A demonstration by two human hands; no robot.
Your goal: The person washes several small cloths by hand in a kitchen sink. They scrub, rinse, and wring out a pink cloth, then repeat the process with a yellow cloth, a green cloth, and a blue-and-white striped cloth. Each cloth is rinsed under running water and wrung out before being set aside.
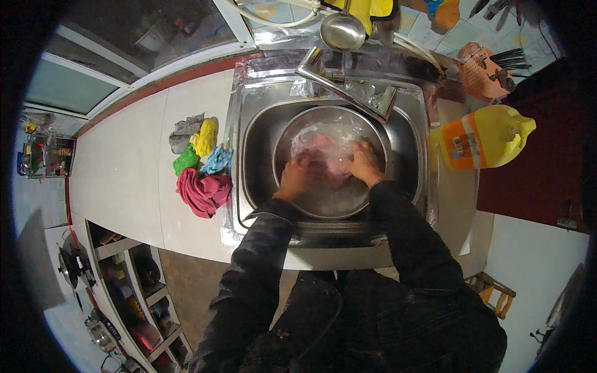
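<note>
A round stainless-steel basin [322,212] of cloudy water stands inside the metal sink [408,140]. In it a wet pink cloth [338,161] lies partly under the water. My left hand [295,179] holds the cloth's left side, its fingers blurred and partly submerged. At the cloth's right side, my right hand [366,163] grips it with fingertips dipped in the water. The chrome faucet [345,91] reaches over the basin's far rim from behind.
Left of the sink, a dark pink cloth [203,191] lies with green [186,160], yellow [205,137], blue [217,158] and grey cloths [186,133]. On the right lies a yellow jug [494,135]. A metal ladle [343,31] hangs behind the faucet, near a pink basket [480,74].
</note>
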